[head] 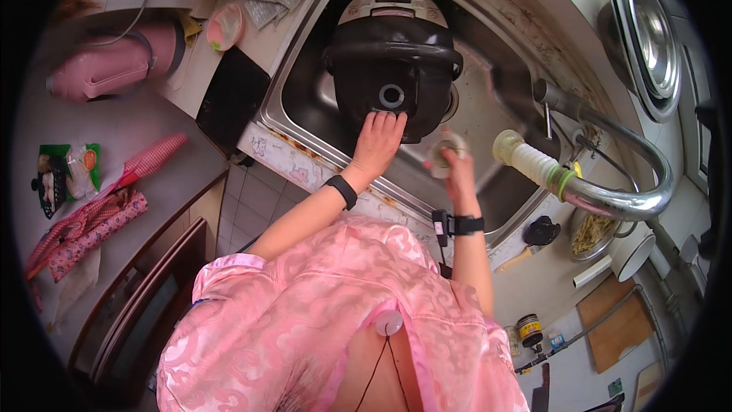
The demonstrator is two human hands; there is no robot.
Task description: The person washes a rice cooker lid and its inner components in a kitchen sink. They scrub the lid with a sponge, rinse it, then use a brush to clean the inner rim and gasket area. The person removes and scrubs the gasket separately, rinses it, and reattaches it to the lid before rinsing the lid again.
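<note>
A dark rice cooker (394, 63) with a pale control panel at its far end rests in the stainless steel sink (480, 126). A grey ring surrounds a round opening on its near side. My left hand (380, 140), with a black band at the wrist, lays its fingertips against the cooker just below that ring. To its right, my right hand (457, 169) grips a small pale round object (445, 153) over the sink. Motion blur leaves unclear what that object is. A black strap with a small device circles the right wrist.
A curved metal faucet (635, 200) with a ribbed white hose end (529, 154) reaches over the sink's right side. Metal basins (652, 40) lean at the far right. On the left are a pink thermos (114, 63) and a black board (233, 100). A knife (540, 389) lies lower right.
</note>
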